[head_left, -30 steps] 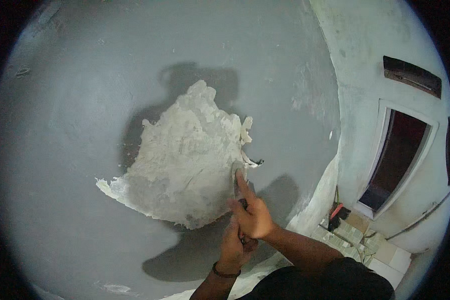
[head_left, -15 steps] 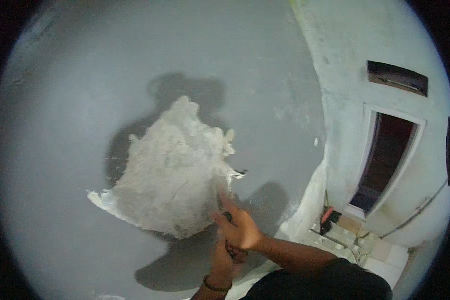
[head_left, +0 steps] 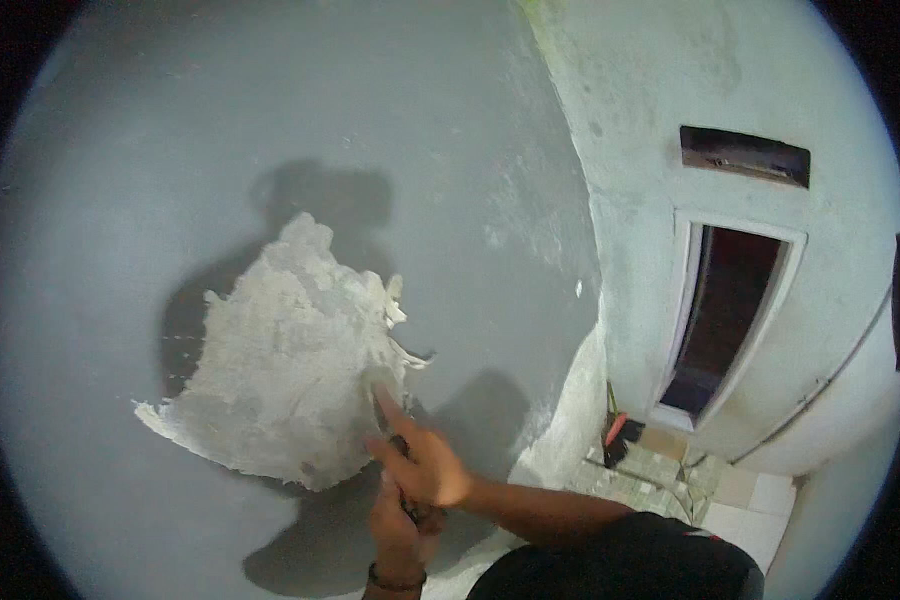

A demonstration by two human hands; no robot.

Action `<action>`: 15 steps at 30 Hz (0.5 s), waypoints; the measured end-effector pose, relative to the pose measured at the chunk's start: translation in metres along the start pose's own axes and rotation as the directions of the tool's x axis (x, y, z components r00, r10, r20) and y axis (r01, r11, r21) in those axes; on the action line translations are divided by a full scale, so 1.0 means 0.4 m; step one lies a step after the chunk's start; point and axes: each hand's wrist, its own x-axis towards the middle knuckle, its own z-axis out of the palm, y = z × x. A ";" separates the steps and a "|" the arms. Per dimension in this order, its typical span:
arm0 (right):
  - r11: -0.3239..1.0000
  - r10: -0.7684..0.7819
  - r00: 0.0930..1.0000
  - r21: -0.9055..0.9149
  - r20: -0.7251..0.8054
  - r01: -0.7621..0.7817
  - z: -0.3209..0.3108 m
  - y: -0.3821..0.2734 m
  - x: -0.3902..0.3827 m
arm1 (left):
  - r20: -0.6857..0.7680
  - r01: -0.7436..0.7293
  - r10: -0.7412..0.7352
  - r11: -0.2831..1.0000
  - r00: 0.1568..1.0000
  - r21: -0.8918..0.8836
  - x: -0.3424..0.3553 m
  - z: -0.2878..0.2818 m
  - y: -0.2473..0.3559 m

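Observation:
In front of me is a grey painted wall [head_left: 450, 200] with a large, ragged pale patch [head_left: 280, 370] where the grey coat is off. A curl of loose paint film [head_left: 410, 357] sticks out from the patch's right edge. Both my hands are closed around one scraper [head_left: 400, 445] with a dark handle. My right hand [head_left: 428, 468] grips it higher up, fingers towards the blade. Below it, my left hand [head_left: 395, 528], with a dark band on its wrist, holds the handle's lower end. The blade, blurred, lies against the patch's lower right part.
To the right stands a pale green wall [head_left: 640, 150] with a dark vent opening [head_left: 745, 157] and a white-framed narrow window [head_left: 725, 315]. A red and black broom head [head_left: 620, 435] rests low by the corner, near floor tiles. My shadow falls across the grey wall.
The whole view has shifted, so wall, patch and window now appear further left. Both hands keep their hold on the scraper, its blade still at the lower right of the patch.

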 end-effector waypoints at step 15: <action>0.997 -0.079 0.990 -0.027 -0.114 0.077 0.006 0.005 0.010 | 0.176 -0.054 0.061 0.998 0.982 -0.044 0.002 -0.004 0.014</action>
